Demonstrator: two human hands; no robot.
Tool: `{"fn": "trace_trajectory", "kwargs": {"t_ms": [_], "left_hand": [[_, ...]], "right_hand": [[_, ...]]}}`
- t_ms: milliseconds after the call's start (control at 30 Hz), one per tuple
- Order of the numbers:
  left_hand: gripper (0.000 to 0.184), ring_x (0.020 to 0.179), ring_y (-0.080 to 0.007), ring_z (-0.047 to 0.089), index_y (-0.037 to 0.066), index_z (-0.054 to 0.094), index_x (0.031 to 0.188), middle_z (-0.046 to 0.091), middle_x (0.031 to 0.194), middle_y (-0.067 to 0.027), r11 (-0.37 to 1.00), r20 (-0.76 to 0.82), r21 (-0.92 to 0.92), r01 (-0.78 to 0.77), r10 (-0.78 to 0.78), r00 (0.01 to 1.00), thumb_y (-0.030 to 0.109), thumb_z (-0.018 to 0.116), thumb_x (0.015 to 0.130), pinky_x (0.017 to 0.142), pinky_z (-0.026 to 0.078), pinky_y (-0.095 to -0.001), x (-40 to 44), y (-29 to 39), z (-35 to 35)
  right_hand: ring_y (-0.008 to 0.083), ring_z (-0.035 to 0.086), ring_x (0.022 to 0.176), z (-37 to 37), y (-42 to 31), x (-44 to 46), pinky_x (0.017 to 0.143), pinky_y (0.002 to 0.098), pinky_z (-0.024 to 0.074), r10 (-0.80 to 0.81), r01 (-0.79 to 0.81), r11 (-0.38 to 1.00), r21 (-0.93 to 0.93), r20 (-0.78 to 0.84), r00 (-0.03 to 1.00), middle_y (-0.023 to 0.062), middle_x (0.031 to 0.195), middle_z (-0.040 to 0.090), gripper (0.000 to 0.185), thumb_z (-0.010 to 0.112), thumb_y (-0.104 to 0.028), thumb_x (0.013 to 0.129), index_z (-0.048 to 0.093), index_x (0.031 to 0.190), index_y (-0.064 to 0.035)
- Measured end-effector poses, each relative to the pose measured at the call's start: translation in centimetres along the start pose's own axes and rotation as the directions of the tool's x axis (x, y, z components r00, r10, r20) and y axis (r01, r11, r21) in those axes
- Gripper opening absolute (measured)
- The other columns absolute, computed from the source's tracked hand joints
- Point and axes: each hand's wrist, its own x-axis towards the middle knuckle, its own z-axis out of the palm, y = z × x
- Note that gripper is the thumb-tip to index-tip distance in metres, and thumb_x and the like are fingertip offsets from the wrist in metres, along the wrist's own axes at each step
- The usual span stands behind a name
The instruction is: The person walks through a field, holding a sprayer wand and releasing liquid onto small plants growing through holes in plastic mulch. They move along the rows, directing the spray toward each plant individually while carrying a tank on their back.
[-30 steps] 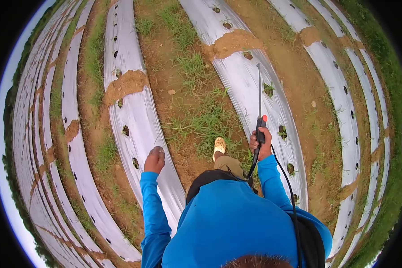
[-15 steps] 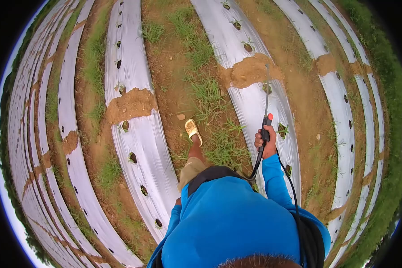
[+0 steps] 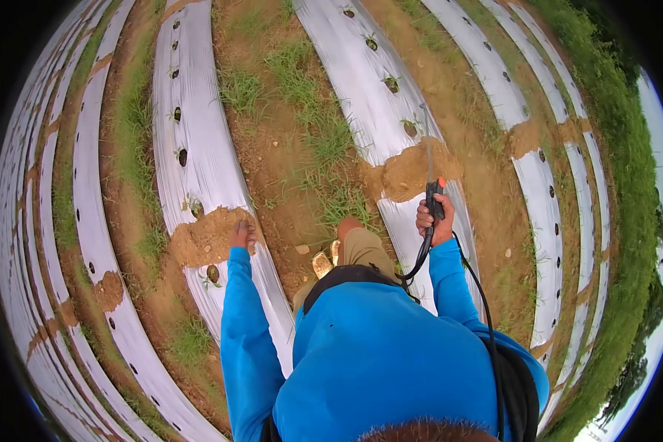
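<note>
My right hand [image 3: 437, 222] is wrapped round the black handle of a spray wand [image 3: 435, 199] with an orange-red end piece. The wand's thin metal lance [image 3: 429, 144] points forward over a plastic-covered row, its far end near a seedling hole [image 3: 409, 128]. From the handle a black hose [image 3: 422, 258] bends back toward my waist. My left hand [image 3: 242, 233] is stretched out to the left, above a soil mound [image 3: 206, 239] across the neighbouring row. Its fingers are loosely curled, and nothing shows in them.
Long rows of silvery plastic mulch [image 3: 188, 88] with planting holes and small seedlings run ahead on both sides. Between them lies a dirt path with grass clumps [image 3: 328, 140]. A yellowish clog [image 3: 322, 264] is on my foot. Dense greenery [image 3: 604, 96] borders the field at right.
My left arm has swung forward and out from my side. One leg has stepped ahead, and the rows have slid down in view. The right hand keeps its hold on the wand.
</note>
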Motion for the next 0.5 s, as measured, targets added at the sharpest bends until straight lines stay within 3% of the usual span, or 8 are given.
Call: {"fn": "trace_trajectory", "kwargs": {"t_ms": [167,267,300,333,400,433,467,500], "left_hand": [[0.03,0.049,-0.0095,0.045,0.007,0.052,0.095,0.053,0.071,-0.0025,0.981,-0.057,0.062,0.185,-0.181,0.982,0.036,0.049,0.086,0.042,0.035,-0.0242,7.6,2.0,0.1],[0.036,0.045,-0.0121,0.047,0.007,0.055,0.09,0.053,0.067,-0.0037,0.933,-0.054,0.032,0.358,-0.356,0.933,0.043,0.05,0.084,0.039,0.035,-0.0268,11.7,-4.2,-1.4],[0.032,0.043,-0.0146,0.045,0.008,0.056,0.087,0.053,0.067,-0.0051,0.874,-0.066,-0.06,0.482,-0.485,0.872,0.039,0.052,0.082,0.038,0.034,-0.0261,12.6,-6.0,-1.7],[0.027,0.043,-0.0145,0.042,0.007,0.051,0.095,0.049,0.067,-0.0041,0.788,-0.167,0.048,0.614,-0.6,0.783,0.03,0.045,0.083,0.037,0.031,-0.0292,12.1,-5.3,0.0],[0.033,0.055,-0.0202,0.053,0.007,0.056,0.094,0.055,0.074,-0.009,0.746,-0.168,0.079,0.662,-0.644,0.746,0.035,0.045,0.082,0.045,0.04,-0.0363,10.0,-3.9,2.6],[0.037,0.069,-0.0243,0.055,0.006,0.059,0.096,0.059,0.081,-0.0106,0.816,-0.137,0.365,0.448,-0.428,0.893,0.037,0.047,0.081,0.054,0.044,-0.0379,13.8,-13.3,0.1],[0.041,0.083,-0.0285,0.057,0.005,0.062,0.099,0.063,0.089,-0.0122,0.752,-0.097,0.627,0.203,-0.183,0.978,0.038,0.049,0.08,0.064,0.048,-0.0394,13.6,-10.2,2.1],[0.04,0.082,-0.0281,0.058,0.005,0.062,0.099,0.063,0.088,-0.0121,0.746,-0.07,0.639,0.188,-0.186,0.98,0.038,0.049,0.08,0.063,0.048,-0.0394,13.7,-8.5,1.4]], "right_hand": [[0.0107,0.043,0.043,3.2,-2.9,9.6,0.038,0.0224,0.0372,-0.028,0.028,0.999,0.038,0.006,1.0,0.0048,0.063,0.047,0.034,0.056,-0.034,0.079,0.051,0.081,-0.0003],[0.0105,0.042,0.042,5.9,-4.2,17.8,0.038,0.0227,0.0368,0.0,0.0,0.999,0.034,0.019,1.0,0.0044,0.062,0.047,0.034,0.056,-0.035,0.078,0.05,0.082,-0.0015],[0.0102,0.041,0.042,7.0,-4.5,20.8,0.038,0.0224,0.0364,-0.027,0.026,0.999,-0.025,-0.029,0.999,0.0036,0.062,0.046,0.034,0.056,-0.036,0.078,0.05,0.081,-0.0024],[0.0099,0.041,0.041,8.6,-5.7,23.9,0.037,0.0221,0.036,-0.065,0.058,0.994,-0.093,-0.071,0.995,0.0029,0.061,0.046,0.034,0.057,-0.037,0.077,0.05,0.081,-0.0034],[0.0092,0.04,0.04,12.1,-7.5,27.9,0.037,0.0217,0.0352,-0.036,0.023,0.995,-0.102,-0.121,0.992,0.0016,0.06,0.045,0.035,0.057,-0.038,0.076,0.049,0.079,-0.0049],[0.0092,0.04,0.04,13.9,-8.8,30.4,0.036,0.0219,0.0351,-0.019,0.008,0.996,-0.092,-0.119,0.993,0.0015,0.06,0.045,0.034,0.058,-0.038,0.075,0.049,0.079,-0.0053],[0.0091,0.041,0.04,15.5,-9.7,32.5,0.036,0.022,0.035,0.0,-0.009,0.997,-0.077,-0.122,0.993,0.0015,0.06,0.046,0.034,0.058,-0.038,0.075,0.048,0.079,-0.0056],[0.0092,0.041,0.04,17.5,-11.0,34.3,0.035,0.0221,0.0358,0.032,-0.04,0.998,-0.053,-0.136,0.99,0.0021,0.06,0.047,0.033,0.06,-0.037,0.074,0.048,0.078,-0.0055]]}}
